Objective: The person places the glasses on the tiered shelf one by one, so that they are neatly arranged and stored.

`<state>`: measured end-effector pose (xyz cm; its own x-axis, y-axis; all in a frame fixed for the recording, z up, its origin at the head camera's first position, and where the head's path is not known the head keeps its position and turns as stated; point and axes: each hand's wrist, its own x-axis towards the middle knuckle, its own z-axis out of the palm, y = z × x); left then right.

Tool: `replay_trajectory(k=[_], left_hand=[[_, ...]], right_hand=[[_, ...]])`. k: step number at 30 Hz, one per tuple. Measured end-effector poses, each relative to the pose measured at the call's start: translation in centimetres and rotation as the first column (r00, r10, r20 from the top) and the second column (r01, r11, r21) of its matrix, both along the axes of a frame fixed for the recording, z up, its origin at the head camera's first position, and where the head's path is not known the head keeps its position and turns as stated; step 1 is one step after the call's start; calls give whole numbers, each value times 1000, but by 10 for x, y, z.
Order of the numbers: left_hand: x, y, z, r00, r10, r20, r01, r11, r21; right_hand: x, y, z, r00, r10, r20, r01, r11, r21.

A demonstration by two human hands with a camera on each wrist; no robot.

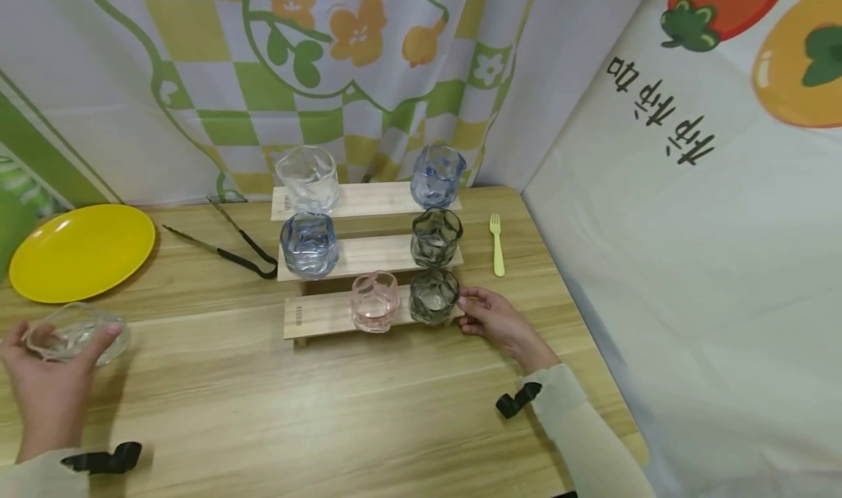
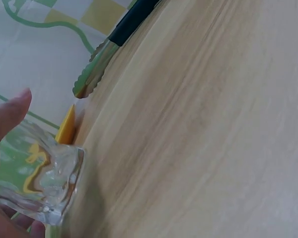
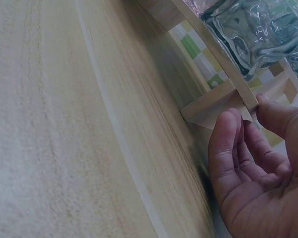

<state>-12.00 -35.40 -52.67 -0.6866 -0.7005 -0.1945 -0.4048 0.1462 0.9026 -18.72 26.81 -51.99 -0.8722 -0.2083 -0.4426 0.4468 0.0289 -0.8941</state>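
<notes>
My left hand (image 1: 52,388) grips a clear wavy glass (image 1: 79,333) by its sides, near the table's left part; the left wrist view shows the same glass (image 2: 44,173) just at the tabletop. My right hand (image 1: 496,322) pinches the right end of the lowest board of a stepped wooden rack (image 1: 322,315), thumb at the corner and fingers (image 3: 223,144) below. On that board stand a pink glass (image 1: 375,304) and a smoky grey glass (image 1: 434,297). The middle board carries a blue glass (image 1: 309,248) and another grey glass (image 1: 437,238).
On the top board are a clear glass (image 1: 309,180) and a blue glass (image 1: 437,178). A yellow plate (image 1: 82,253) lies behind my left hand, with black-handled tongs (image 1: 230,253) beside it. A small yellow-green fork (image 1: 497,246) lies right of the rack. Curtains border the table.
</notes>
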Motion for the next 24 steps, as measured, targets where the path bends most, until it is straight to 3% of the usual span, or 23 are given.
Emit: replay_trajectory(k=[5, 12, 15, 18, 21, 24], left_hand=[[0, -2, -4, 999, -24, -21, 25, 998, 54], [-1, -2, -8, 981, 67, -181, -36, 985, 168], [1, 2, -5, 985, 65, -161, -45, 991, 124], [4, 10, -2, 995, 35, -98, -31, 999, 37], [8, 22, 1, 997, -17, -77, 17, 1000, 1], [10, 37, 7, 992, -71, -107, 73, 997, 14]], right_hand=[[1, 1, 0, 1000, 3, -5, -3, 1000, -1], [2, 1, 1, 1000, -3, -3, 3, 1000, 3], [2, 0, 1, 1000, -7, -2, 7, 1000, 7], [2, 0, 0, 1000, -6, -4, 6, 1000, 13], [2, 0, -1, 1000, -6, -8, 6, 1000, 17], [1, -1, -1, 1000, -7, -9, 7, 1000, 14]])
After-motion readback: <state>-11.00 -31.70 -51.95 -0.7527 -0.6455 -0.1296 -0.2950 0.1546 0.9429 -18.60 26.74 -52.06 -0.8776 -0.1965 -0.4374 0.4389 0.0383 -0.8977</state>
